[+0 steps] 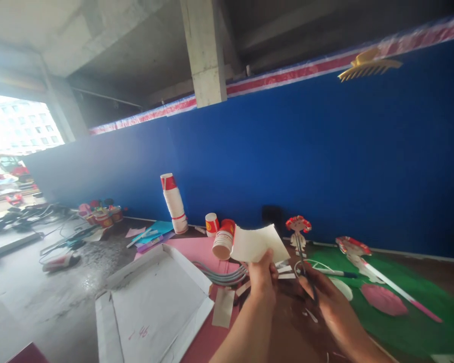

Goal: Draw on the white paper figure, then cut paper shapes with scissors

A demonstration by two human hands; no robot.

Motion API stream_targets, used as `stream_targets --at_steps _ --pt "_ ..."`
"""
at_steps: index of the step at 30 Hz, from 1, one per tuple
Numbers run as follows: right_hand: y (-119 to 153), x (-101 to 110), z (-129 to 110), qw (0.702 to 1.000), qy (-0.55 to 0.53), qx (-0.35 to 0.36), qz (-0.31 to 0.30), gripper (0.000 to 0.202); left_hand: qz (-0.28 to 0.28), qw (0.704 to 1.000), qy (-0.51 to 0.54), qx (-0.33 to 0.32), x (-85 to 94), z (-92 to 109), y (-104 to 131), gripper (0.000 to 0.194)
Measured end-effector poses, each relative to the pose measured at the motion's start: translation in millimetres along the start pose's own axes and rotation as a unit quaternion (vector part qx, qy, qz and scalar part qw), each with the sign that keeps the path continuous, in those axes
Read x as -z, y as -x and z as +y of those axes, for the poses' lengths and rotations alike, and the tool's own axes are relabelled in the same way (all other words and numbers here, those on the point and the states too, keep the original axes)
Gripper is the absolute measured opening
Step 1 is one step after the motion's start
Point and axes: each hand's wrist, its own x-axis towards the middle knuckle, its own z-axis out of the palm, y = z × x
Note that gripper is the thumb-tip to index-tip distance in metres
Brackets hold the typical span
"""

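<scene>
My left hand (pixel 263 275) grips the lower edge of a cream sheet of paper (pixel 255 243), its fingers closed on it. To the right, my right hand (pixel 323 290) is closed round the dark handles of scissors (pixel 306 275), whose blades point up. The scissors are apart from the paper. White paper strips (pixel 285 272) lie between and behind my hands. Behind the scissors stands a small paper figure (pixel 298 234) with a red and white rim on its head. Stacked paper cups (pixel 223 242) lie tilted just left of the sheet.
A white box lid (pixel 159 307) lies at left, with a tall cup stack (pixel 174 206) behind it. Green material (pixel 412 282) at right holds a pink oval (pixel 384 299) and a pink-white stick (pixel 404 292). A blue wall (pixel 325 151) rises behind the table.
</scene>
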Motion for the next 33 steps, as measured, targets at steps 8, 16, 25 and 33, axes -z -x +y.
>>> stream_targets --at_steps 8,16,25,33 --pt "4 3 19 0.994 -0.074 -0.063 -0.052 0.056 0.027 0.999 0.008 -0.025 13.9 -17 -11 0.066" --pt "15 -4 22 0.986 -0.095 -0.105 -0.087 0.058 0.061 0.996 0.058 0.02 14.9 -15 -5 0.051" --pt "16 -12 34 0.987 -0.028 -0.098 -0.123 0.06 0.046 0.997 0.053 0.027 16.2 -17 -5 0.038" --pt "24 -10 21 0.99 -0.032 -0.086 -0.107 0.059 0.026 0.999 0.033 0.013 13.8 -25 0 0.052"
